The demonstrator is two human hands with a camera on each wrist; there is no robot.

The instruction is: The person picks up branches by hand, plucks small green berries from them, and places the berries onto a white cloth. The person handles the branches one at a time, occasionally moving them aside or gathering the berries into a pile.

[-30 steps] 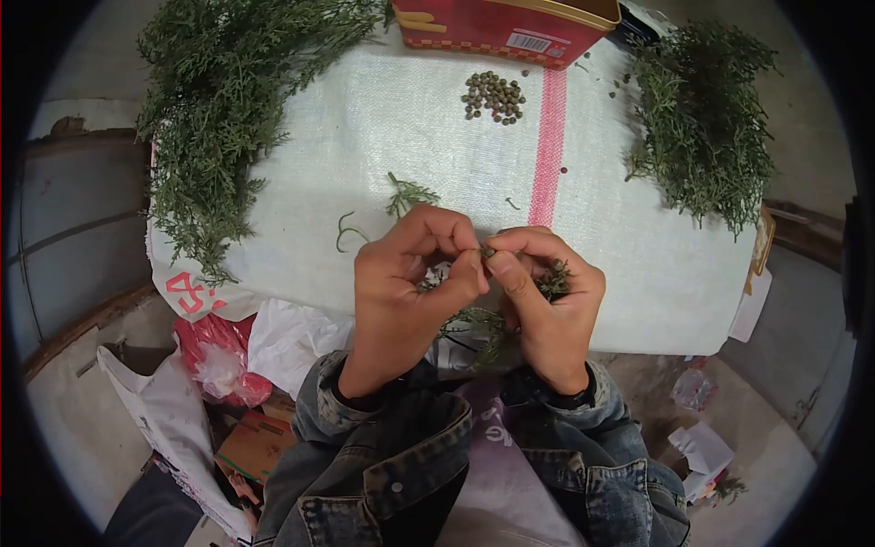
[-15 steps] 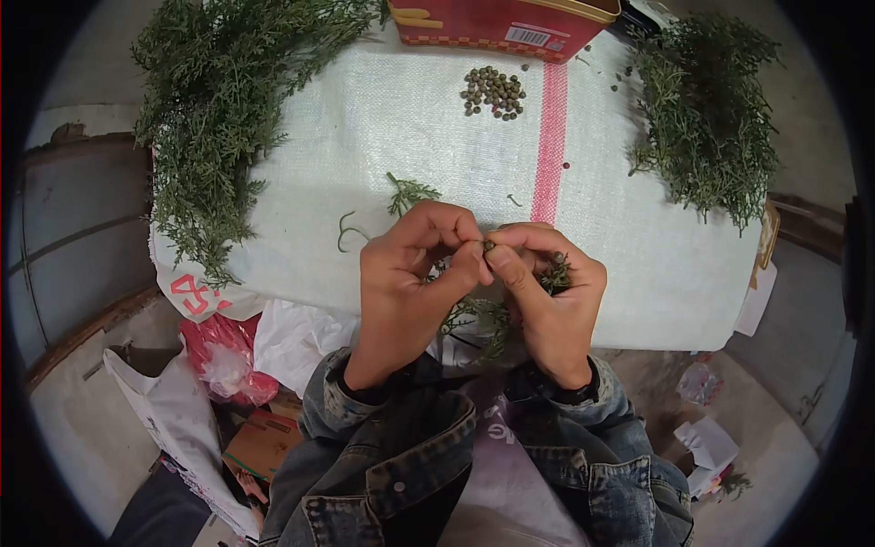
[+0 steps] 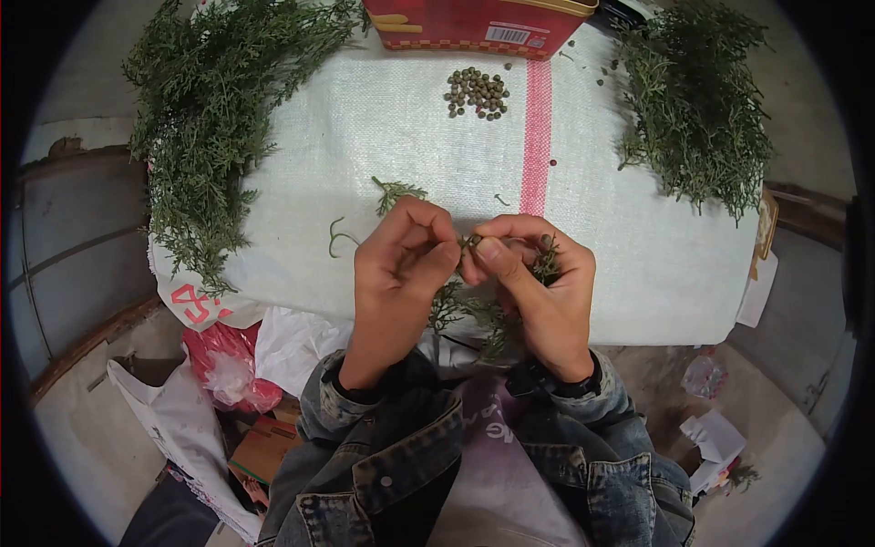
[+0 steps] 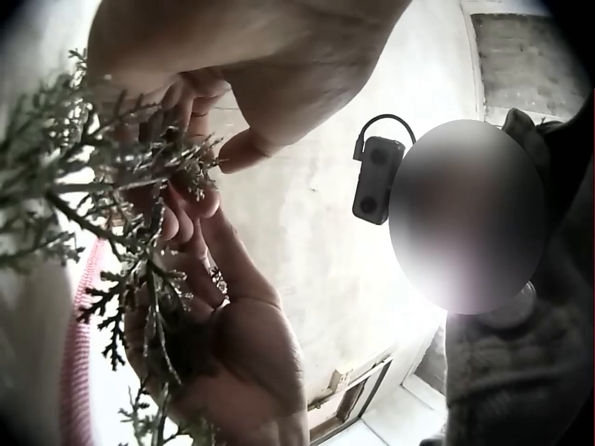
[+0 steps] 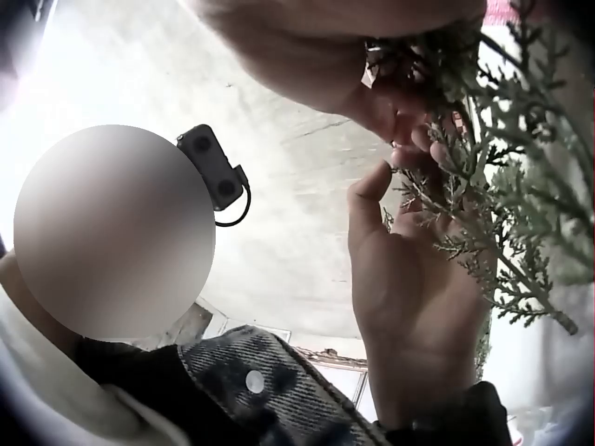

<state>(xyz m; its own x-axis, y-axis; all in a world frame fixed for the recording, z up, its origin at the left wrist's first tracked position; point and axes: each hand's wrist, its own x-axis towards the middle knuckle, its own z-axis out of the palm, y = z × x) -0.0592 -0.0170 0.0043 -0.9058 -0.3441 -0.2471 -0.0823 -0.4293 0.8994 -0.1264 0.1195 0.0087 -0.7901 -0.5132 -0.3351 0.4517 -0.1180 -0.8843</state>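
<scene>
Both hands meet over the front of a white woven sack (image 3: pixel 310 210). My right hand (image 3: pixel 551 296) holds a green evergreen sprig (image 3: pixel 495 324), its thumb and forefinger pinching near a small round berry (image 3: pixel 475 240). Foliage pokes out between the right fingers and hangs below the hands. On the other side, my left hand (image 3: pixel 392 292) pinches a thin bit of the sprig with thumb and forefinger. The left wrist view shows the branching sprig (image 4: pixel 102 223) partly covering the fingers. Farther back on the sack lies a small pile of brownish-green berries (image 3: pixel 477 93).
Evergreen branches (image 3: pixel 196 137) lie on the left, with another bunch (image 3: pixel 697 109) on the right. A red tin (image 3: pixel 447 32) stands at the back. A loose sprig (image 3: pixel 396 194) and curled stem (image 3: pixel 339 239) lie beyond the left hand. Bags (image 3: pixel 228 360) sit below the left edge.
The left hand's thumb and fingertips have drawn slightly left, away from the berry in the right pinch. The right hand keeps its hold on the sprig. The view has shifted a little.
</scene>
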